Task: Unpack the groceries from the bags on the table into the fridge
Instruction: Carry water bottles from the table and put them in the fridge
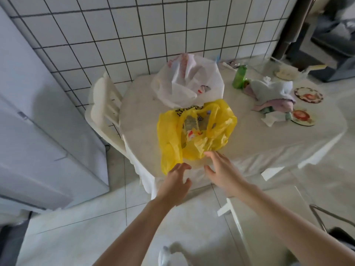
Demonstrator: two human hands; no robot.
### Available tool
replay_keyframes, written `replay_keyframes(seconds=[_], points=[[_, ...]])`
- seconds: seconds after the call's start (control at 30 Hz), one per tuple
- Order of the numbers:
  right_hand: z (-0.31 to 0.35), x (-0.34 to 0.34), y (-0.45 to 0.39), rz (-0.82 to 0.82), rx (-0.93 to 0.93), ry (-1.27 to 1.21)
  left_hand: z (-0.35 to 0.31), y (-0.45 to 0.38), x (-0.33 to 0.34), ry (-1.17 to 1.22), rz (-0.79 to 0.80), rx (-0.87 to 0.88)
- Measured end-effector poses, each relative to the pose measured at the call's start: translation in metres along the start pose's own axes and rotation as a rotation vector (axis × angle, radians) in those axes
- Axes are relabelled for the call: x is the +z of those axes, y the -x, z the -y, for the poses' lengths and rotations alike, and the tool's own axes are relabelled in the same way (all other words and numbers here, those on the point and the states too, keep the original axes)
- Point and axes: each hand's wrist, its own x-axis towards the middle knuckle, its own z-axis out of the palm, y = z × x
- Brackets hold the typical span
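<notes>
Beside a round table [138,120] draped in a white cloth, a person reaches out with two bare arms toward two plastic grocery bags. Nearest the fingertips lies a crumpled yellow plastic bag [194,131], its mouth gaping to show packaged goods inside; how many packages it holds cannot be made out. Straight beyond it, farther from both hands, a white plastic bag with red print [188,81] stands slumped against the tiled wall side of the table. The left hand [175,181] hovers at the yellow bag's near lower corner, fingers loosely spread, gripping nothing; whether its fingertips touch the plastic is unclear through the blur. The right hand [221,169] is stretched flat with fingers spread, its tips just at the bag's near edge, and it holds nothing either. Out past the right hand sit one green plastic bottle [239,77], one heap of folded pastel cloths [272,96] and two round flower-patterned coasters [308,95]. Off to the left of the left hand, one white plastic chair [107,108] is tucked against the table, and the white fridge [38,112] stands beyond it, its doors closed.
</notes>
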Motion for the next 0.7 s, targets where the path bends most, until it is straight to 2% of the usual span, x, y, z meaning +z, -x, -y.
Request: replay_keyframes(seconds=[0.17, 0.33, 0.5, 0.6, 0.7], points=[[-0.023, -0.002, -0.055, 0.076, -0.031, 0.012, 0.003, -0.055, -0.004, -0.072, -0.042, 0.0], [-0.034, 0.006, -0.112, 0.146, -0.127, 0.181, 0.006, -0.102, 0.006, -0.087, 0.014, 0.035], [-0.044, 0.01, -0.15, 0.319, -0.155, 0.278, 0.022, -0.131, 0.015, -0.099, 0.06, 0.007], [-0.062, 0.016, -0.16, 0.302, -0.22, 0.332, 0.035, -0.142, 0.016, -0.156, 0.133, -0.061], [-0.073, 0.014, -0.165, 0.273, -0.198, 0.38, 0.045, -0.146, 0.017, -0.239, 0.198, -0.099]])
